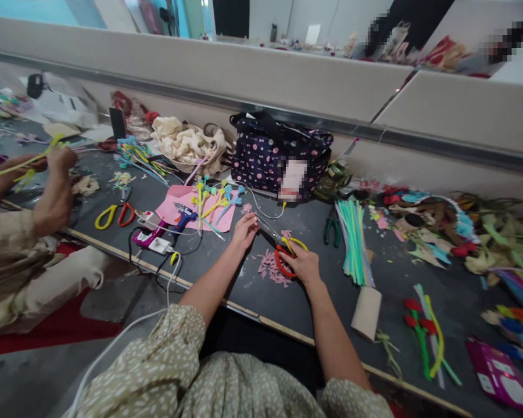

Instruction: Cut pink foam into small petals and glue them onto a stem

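My right hand (pixel 304 264) is closed around the red and yellow handles of a pair of scissors (pixel 272 231), whose blades point up and to the left. Close to the blade tips, my left hand (pixel 245 233) pinches with thumb and fingers; what sits between them is too small to make out. Below the scissors lies a loose heap of short pink cut pieces (pixel 268 267) on the dark table. A few more pink bits (pixel 247 207) lie just beyond my left fingertips.
Left of me are a blue glue gun (pixel 185 216), pink sheet (pixel 169 200), power strip (pixel 159 242) and second scissors (pixel 107 217). A dark dotted bag (pixel 257 154) stands behind. To the right lie pliers (pixel 332 229) and pastel stems (pixel 353 244). A co-worker's hands (pixel 61 157) work far left.
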A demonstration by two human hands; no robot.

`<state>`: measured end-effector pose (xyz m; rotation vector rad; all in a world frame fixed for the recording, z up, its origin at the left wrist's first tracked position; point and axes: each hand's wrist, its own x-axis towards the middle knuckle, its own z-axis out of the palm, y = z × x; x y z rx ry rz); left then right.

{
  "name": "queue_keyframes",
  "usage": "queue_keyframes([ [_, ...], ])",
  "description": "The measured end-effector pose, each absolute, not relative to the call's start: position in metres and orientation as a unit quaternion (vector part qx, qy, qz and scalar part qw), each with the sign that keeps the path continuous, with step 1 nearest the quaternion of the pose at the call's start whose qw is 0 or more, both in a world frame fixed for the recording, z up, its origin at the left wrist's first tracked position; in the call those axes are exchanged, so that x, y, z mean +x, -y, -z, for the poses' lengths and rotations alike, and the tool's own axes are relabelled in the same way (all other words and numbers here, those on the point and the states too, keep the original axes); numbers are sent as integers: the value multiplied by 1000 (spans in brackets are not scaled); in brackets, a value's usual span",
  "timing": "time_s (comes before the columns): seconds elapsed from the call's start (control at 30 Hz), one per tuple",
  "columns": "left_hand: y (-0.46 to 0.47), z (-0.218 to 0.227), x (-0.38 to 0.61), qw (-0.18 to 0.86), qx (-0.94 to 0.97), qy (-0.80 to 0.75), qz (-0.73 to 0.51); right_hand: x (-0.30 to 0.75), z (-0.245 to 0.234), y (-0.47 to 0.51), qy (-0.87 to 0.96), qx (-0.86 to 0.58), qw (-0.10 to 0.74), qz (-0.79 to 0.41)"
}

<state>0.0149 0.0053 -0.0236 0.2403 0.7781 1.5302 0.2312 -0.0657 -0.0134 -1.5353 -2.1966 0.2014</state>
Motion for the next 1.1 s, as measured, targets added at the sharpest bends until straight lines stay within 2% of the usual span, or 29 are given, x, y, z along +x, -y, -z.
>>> queue_keyframes([
  [1.1,0,25,17,636,160,-339,-674,231,10,64,798,-564,207,-45],
])
